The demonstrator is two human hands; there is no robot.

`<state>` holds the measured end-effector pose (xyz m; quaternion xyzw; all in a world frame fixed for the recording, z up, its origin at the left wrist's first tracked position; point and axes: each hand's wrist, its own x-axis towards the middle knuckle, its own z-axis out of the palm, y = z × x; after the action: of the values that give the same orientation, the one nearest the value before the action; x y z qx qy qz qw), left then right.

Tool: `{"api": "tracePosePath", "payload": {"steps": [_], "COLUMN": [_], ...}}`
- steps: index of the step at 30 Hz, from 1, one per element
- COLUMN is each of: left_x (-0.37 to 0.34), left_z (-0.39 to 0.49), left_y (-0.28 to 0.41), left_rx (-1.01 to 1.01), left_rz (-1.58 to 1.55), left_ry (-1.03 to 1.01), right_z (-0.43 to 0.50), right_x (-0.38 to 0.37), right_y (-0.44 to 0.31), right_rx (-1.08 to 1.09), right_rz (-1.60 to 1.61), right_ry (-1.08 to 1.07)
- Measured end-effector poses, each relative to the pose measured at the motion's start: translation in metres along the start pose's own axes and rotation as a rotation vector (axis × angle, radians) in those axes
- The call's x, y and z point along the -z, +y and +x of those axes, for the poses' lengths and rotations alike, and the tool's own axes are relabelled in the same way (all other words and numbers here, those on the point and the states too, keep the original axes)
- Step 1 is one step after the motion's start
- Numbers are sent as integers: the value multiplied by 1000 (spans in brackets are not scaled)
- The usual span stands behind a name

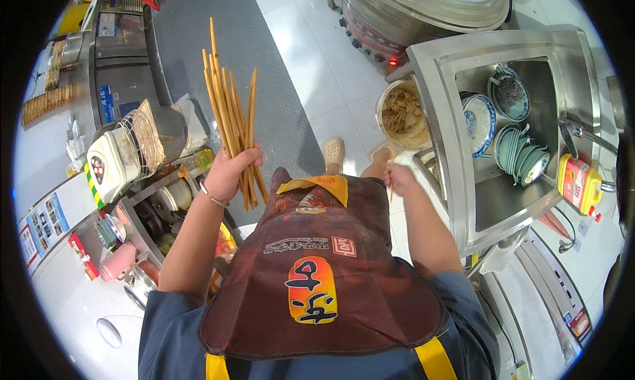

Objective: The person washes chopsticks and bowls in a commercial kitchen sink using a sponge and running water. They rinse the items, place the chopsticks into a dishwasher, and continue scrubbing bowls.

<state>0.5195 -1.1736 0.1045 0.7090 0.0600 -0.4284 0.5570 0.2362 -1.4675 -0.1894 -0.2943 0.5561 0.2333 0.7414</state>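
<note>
My left hand (230, 171) grips a bundle of wooden chopsticks (229, 107), raised to the left of my apron (317, 261). They fan out at the top, and their lower ends stick out below my fist. My right hand (401, 180) is at the right edge of the apron with its fingers curled in. A thin pale sliver shows under that fist, too blurred to name. Just beyond it stands a bucket (404, 116) with brownish scraps inside.
On the right is a steel sink (521, 201) with stacked green bowls (521, 154), blue-rimmed bowls (478, 124) and a tap (570, 132). A yellow detergent jug (579, 184) stands beside it. Ahead is a large steel cooker (421, 13). Left, a cluttered shelf unit (144, 196) and a grey floor mat (278, 97).
</note>
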Motion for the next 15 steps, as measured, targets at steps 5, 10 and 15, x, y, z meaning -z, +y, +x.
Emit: {"api": "tracePosePath", "payload": {"steps": [5,10,15], "left_x": [-16,-91,-223], "left_z": [-1,19,40], "left_y": [3,50,102], "left_rx": [40,-48,-58], "left_rz": [93,149,241], "left_ry": [-70,-360,-810], "right_z": [-29,-138,-291], "right_x": [1,-34,-37], "right_y": [-75,-86,-176], "right_rx": [163,424,1007], "right_rz": [-176,-164,7], "right_ry": [314,-76,-342]}}
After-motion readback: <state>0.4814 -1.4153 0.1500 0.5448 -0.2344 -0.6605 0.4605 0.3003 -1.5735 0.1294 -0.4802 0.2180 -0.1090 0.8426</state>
